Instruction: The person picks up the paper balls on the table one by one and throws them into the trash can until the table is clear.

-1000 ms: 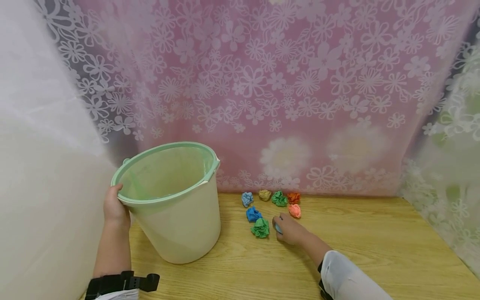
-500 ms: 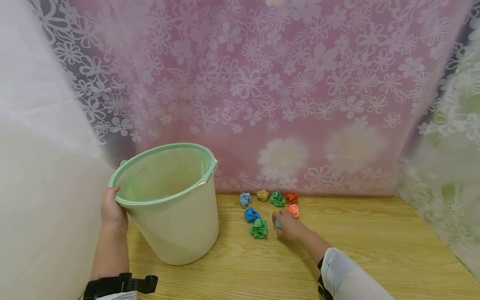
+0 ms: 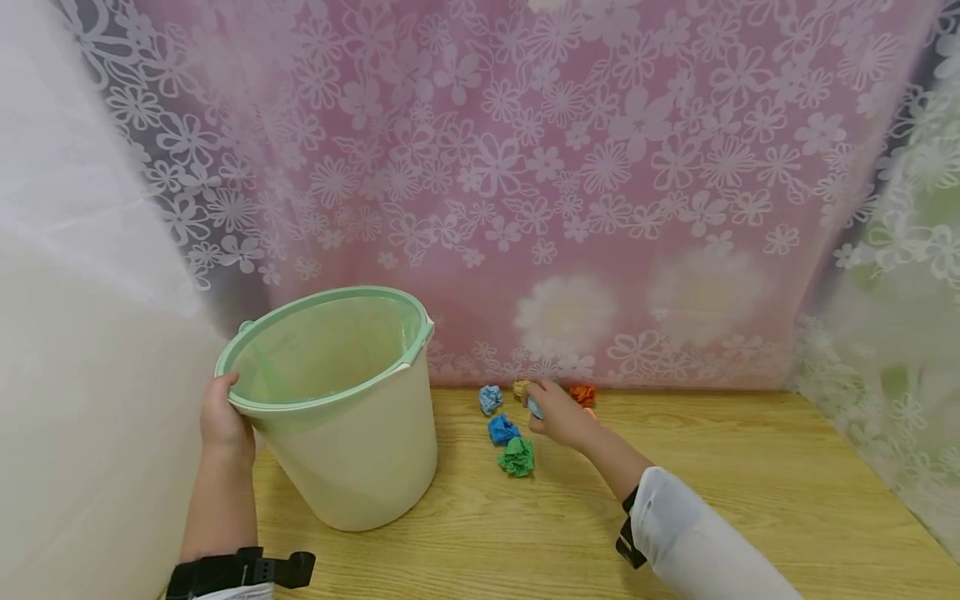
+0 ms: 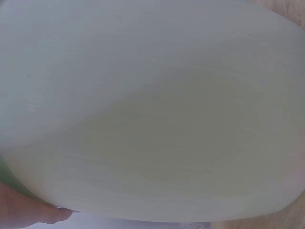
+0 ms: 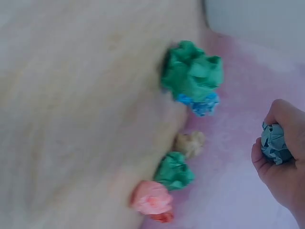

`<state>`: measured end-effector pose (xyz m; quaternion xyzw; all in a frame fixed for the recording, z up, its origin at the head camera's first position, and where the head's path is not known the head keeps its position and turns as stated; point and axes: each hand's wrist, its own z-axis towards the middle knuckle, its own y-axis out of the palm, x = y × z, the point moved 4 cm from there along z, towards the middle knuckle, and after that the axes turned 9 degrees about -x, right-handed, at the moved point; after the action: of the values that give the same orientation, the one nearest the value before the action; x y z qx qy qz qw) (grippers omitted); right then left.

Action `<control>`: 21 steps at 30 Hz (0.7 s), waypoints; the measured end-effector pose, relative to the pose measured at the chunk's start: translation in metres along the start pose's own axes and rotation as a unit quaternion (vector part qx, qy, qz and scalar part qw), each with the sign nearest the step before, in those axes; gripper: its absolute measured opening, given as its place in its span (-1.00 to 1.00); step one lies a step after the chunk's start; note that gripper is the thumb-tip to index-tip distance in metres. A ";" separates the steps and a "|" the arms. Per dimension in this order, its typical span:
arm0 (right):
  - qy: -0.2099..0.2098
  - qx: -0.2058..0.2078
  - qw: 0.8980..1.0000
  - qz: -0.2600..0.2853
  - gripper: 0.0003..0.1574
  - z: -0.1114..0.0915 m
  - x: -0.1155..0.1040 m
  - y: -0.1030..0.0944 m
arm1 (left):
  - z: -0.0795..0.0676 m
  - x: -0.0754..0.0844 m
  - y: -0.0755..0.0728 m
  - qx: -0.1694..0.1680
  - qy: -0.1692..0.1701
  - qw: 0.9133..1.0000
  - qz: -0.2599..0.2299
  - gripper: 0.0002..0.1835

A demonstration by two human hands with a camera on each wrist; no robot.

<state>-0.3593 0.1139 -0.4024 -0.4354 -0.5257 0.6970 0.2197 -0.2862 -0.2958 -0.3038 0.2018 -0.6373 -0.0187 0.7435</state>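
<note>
On the left of the head view, my left hand [image 3: 225,423] grips the green rim of a tilted cream bucket [image 3: 367,450]. Its thumb lies over the rim, and the bucket's wall fills most of the left wrist view. My right hand [image 3: 561,419] holds a pale blue crumpled paper ball [image 5: 275,143] between thumb and fingers, above the table. Near that hand lie a green paper ball [image 3: 517,457], a blue one [image 3: 503,430] and a light blue one [image 3: 491,399]. Behind it, a yellow ball [image 3: 521,389] and a second green ball [image 5: 174,171] are partly or mostly hidden in the head view.
An orange paper ball [image 3: 583,394] lies by the back edge, with a pink one [image 5: 152,197] beside it. Behind the wooden table [image 3: 720,483] hangs a pink flowered curtain [image 3: 525,208]. White sheeting [image 3: 97,375] closes off the left side.
My right hand has lifted the pale blue paper ball and moved it up and left, now covering the far green ball. The left hand keeps its grip on the bucket.
</note>
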 end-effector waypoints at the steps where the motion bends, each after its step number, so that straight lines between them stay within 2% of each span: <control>1: 0.004 -0.002 1.000 -0.002 -0.81 0.002 -0.002 -0.004 | 0.000 0.000 0.000 0.000 0.001 1.000 -0.002 -0.40; 6: 0.010 0.000 1.000 0.019 -0.80 0.011 -0.016 -0.024 | -0.001 0.000 -0.001 0.003 -0.003 1.000 -0.003 -0.40; 10: 0.003 0.020 0.999 0.034 -0.82 0.017 -0.029 -0.037 | -0.001 -0.001 -0.001 0.002 -0.004 1.000 -0.004 -0.40; 13: 0.005 0.037 0.997 0.067 -0.82 0.021 -0.039 -0.046 | 0.000 -0.001 0.000 0.001 -0.002 1.000 -0.003 -0.40; 17: 0.009 0.068 0.989 0.129 -0.79 0.027 -0.057 -0.059 | 0.000 0.000 0.000 -0.001 0.000 1.000 -0.007 -0.40; 21: -0.014 0.107 0.981 0.161 -0.78 0.033 -0.078 -0.070 | 0.001 0.000 -0.001 0.005 -0.003 1.000 -0.012 -0.39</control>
<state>-0.3567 0.0615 -0.3061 -0.4784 -0.3745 0.7814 0.1424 -0.2870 -0.2966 -0.3036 0.2134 -0.6368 -0.0250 0.7405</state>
